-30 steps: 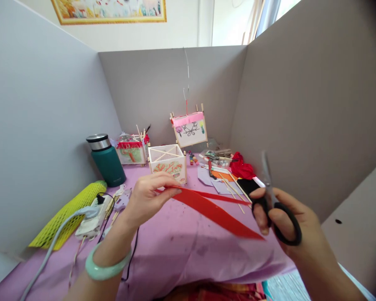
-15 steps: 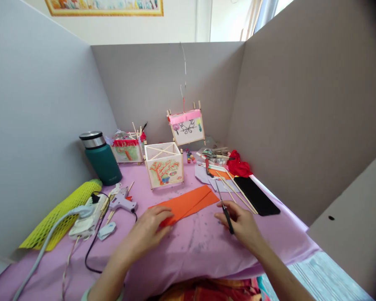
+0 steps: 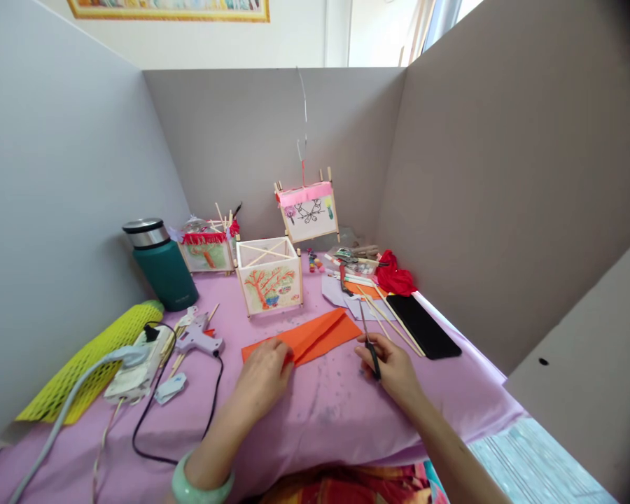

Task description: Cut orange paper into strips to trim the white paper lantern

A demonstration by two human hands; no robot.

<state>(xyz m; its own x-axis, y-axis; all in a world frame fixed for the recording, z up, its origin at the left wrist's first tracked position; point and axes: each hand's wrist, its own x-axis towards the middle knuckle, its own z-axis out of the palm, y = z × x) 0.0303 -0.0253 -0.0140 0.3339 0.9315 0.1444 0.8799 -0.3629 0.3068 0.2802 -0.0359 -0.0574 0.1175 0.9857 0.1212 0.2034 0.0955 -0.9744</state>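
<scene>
A folded sheet of orange crepe paper (image 3: 323, 336) lies slantwise in front of me, with a raised flap along its length. My left hand (image 3: 267, 371) is closed over its near left part, fingertips pinching the edge. Between the fingers of my right hand (image 3: 391, 364) is a pair of scissors (image 3: 371, 350) with black handles, blades pointing away from me, just off the paper's right end. Behind the paper stands a square stick-framed lantern (image 3: 270, 287) with a tree drawing.
A purple glue gun (image 3: 199, 337), power strip (image 3: 136, 367) and green bottle (image 3: 164, 269) stand left, with a black cord looping near my left arm. Thin wooden sticks (image 3: 393, 322) and a black phone (image 3: 423, 325) lie right. Another lantern (image 3: 309, 213) hangs behind. Grey panels enclose three sides.
My left hand has shifted and its fingers have closed on the orange paper, whose flap now stands up more. My right hand keeps the scissors. The view has moved slightly.
</scene>
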